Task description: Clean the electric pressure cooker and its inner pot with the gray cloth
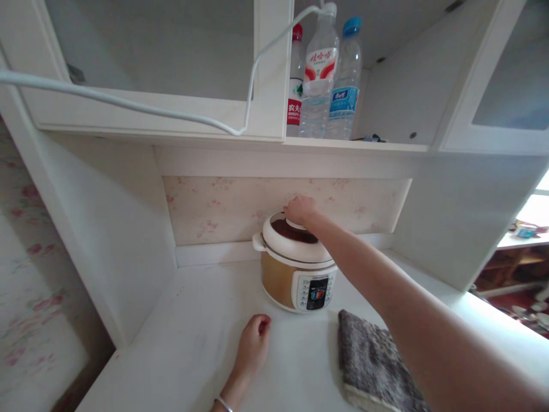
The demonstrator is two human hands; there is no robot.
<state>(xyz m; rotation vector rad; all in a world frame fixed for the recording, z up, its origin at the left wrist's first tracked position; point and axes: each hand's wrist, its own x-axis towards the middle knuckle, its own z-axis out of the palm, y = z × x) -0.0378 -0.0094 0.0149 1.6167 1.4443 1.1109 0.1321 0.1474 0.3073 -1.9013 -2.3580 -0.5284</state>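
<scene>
A white and gold electric pressure cooker (281,280) with a brown-topped lid (274,240) stands on the white countertop. My right hand (301,210) reaches across to the top of the lid, its fingers closed around the lid's handle (295,225), which it mostly hides. In front of the cooker, my left hand (254,342) is curled loosely at the counter with nothing visible in it. A bracelet circles that wrist. The cooker's control panel (315,292) faces me.
A folded grey-brown towel (373,360) lies under my right forearm. Above hangs a white cabinet (171,117) with several plastic bottles (319,74) on its open shelf. A white cable (163,113) crosses in front of the cabinet. Side panels flank the counter (206,320).
</scene>
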